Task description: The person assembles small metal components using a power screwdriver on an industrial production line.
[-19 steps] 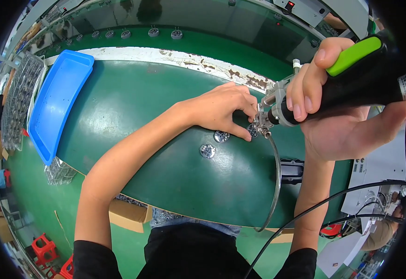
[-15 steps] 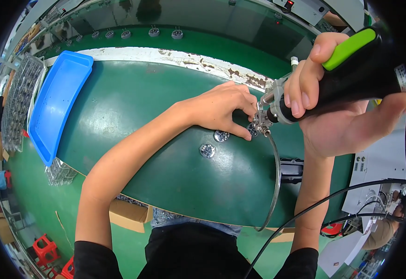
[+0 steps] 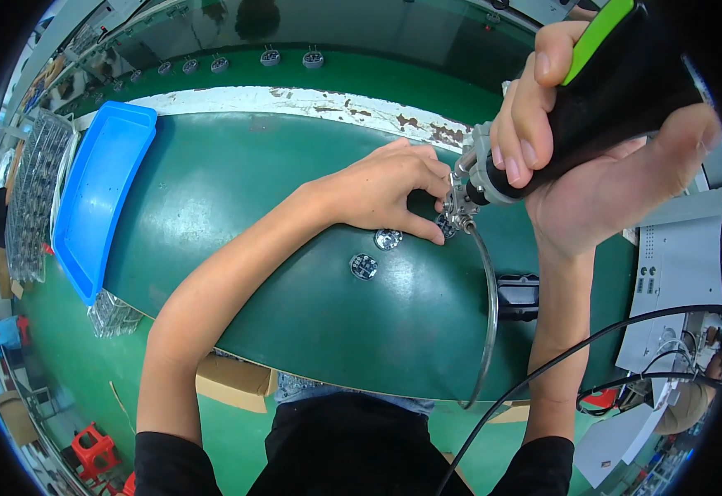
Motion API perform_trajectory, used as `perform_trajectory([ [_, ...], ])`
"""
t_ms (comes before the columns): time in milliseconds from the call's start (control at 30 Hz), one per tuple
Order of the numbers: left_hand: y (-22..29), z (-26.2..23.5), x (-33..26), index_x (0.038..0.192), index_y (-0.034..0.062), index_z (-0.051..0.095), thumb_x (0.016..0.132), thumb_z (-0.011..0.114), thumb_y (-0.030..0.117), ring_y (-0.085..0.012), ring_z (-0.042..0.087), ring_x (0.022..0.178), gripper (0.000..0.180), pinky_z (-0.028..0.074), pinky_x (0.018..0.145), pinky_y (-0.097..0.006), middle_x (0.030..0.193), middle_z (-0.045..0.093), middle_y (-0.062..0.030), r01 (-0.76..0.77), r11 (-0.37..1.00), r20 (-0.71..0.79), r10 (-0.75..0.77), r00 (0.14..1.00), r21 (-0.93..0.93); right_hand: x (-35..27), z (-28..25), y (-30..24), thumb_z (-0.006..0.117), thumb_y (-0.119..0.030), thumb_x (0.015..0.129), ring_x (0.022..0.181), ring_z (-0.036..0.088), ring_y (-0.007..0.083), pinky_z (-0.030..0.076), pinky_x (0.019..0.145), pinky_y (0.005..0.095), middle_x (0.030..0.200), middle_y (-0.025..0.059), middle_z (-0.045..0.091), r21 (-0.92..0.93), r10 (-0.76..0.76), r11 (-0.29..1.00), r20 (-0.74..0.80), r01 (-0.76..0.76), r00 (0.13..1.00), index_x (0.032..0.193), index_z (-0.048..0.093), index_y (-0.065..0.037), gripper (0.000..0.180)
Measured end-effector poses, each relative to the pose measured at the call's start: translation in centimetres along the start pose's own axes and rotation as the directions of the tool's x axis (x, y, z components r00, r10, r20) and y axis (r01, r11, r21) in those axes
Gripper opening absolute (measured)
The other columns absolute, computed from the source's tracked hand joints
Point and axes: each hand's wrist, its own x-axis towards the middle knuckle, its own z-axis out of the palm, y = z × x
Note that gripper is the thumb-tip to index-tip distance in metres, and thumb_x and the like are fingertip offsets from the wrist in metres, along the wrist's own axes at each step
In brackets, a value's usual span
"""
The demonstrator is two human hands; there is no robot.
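Observation:
My right hand [image 3: 571, 194] is wrapped round a black powered screwdriver [image 3: 617, 99] with a green lever, held tilted over the table's right side. Its metal feed head [image 3: 460, 202] points down, and a clear tube [image 3: 493, 331] curves from it. Under that head, a small round part [image 3: 445, 225] with a dark, silvery face lies between the thumb and fingers of my left hand [image 3: 386, 188]; the head and fingers partly cover it. Two similar round parts, one just below my left thumb [image 3: 388, 240] and another nearer to me [image 3: 364, 266], lie flat on the green table.
A blue tray [image 3: 100, 207] stands at the table's left end beside stacked clear trays [image 3: 38, 198]. Right of the tube sits a black rectangular holder [image 3: 518, 298]. A black cable [image 3: 576, 355] crosses my right forearm. Beyond the chipped white ledge [image 3: 295, 97], several round parts stand in a row.
The view has shifted slightly. The screwdriver's body is tilted a little further up and away, with its head still at the round part. My left hand keeps its hold there.

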Motion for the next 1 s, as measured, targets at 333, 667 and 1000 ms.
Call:
perform_trajectory([
  [333, -0.4, -0.5, 1.2, 0.093, 0.0063, 0.065, 0.076, 0.09, 0.031, -0.0255, 0.058, 0.097, 0.039, 0.045, 0.09, -0.04, 0.09, 0.063, -0.0027, 0.062, 0.995, 0.071, -0.056, 0.996, -0.082, -4.9, -7.0, -4.7, 0.032, -0.086, 0.091, 0.05, 0.053, 0.0141, 0.044, 0.053, 0.0271, 0.066, 0.002, 0.051, -0.026, -0.006, 1.0, 0.052, 0.007, 0.999, 0.115, 0.055, 0.001, 0.094],
  [667, -0.6, -0.4, 0.5, 0.091, 0.0049, 0.065, 0.076, 0.091, 0.031, -0.0258, 0.06, 0.095, 0.04, 0.048, 0.089, -0.039, 0.088, 0.064, -0.0051, 0.064, 0.994, 0.018, -0.062, 0.998, -0.085, -1.6, -1.1, -1.3, 0.035, -0.083, 0.093, 0.051, 0.053, 0.0138, 0.044, 0.054, 0.0274, 0.066, 0.0017, 0.051, -0.044, -0.008, 0.999, 0.09, 0.012, 0.996, 0.116, 0.055, 0.001, 0.09],
  [1000, -0.6, -0.5, 0.6, 0.09, 0.0047, 0.064, 0.076, 0.09, 0.031, -0.0264, 0.059, 0.095, 0.041, 0.048, 0.088, -0.04, 0.088, 0.064, -0.006, 0.068, 0.996, 0.037, -0.066, 0.997, -0.056, -1.3, -1.1, -1.2, 0.037, -0.081, 0.095, 0.052, 0.053, 0.0135, 0.045, 0.054, 0.0276, 0.067, 0.0014, 0.052, -0.054, -0.01, 0.998, 0.141, 0.018, 0.99, 0.117, 0.055, 0.002, 0.087],
])
